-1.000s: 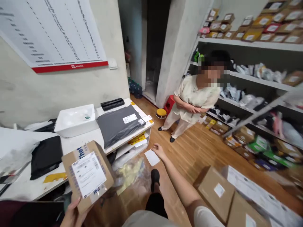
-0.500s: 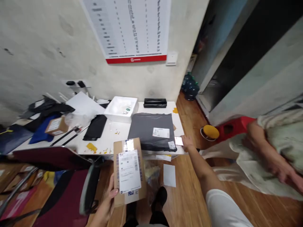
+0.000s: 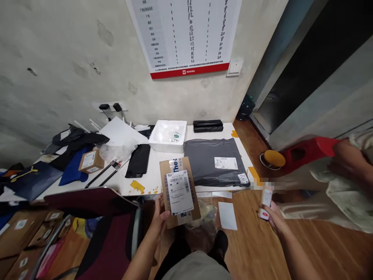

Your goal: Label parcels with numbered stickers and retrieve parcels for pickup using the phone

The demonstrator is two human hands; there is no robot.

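My left hand (image 3: 160, 216) grips a taped cardboard box (image 3: 194, 216) by its left edge, thumb on the front. A white shipping label (image 3: 180, 194) covers much of the box face, and the box is held up before the table's front edge. Out to the right, my right hand (image 3: 274, 218) is closed around a phone (image 3: 265, 203) with a lit screen, over the wooden floor. A large dark grey mailing bag (image 3: 201, 163) with a white label lies flat on the table between the two hands, touched by neither.
On the white table (image 3: 154, 171) are a white foam tray (image 3: 166, 146), a black roll (image 3: 208, 125), a black pouch (image 3: 138, 161) and a small carton (image 3: 91, 161). A chair (image 3: 101, 233) stands front left. Another person (image 3: 346, 186) is at right beside a red stool (image 3: 305, 153).
My right hand has drawn the phone away from the table's right edge, out over the floor, and tilted it up. The box stays in my left hand. My view has turned left.
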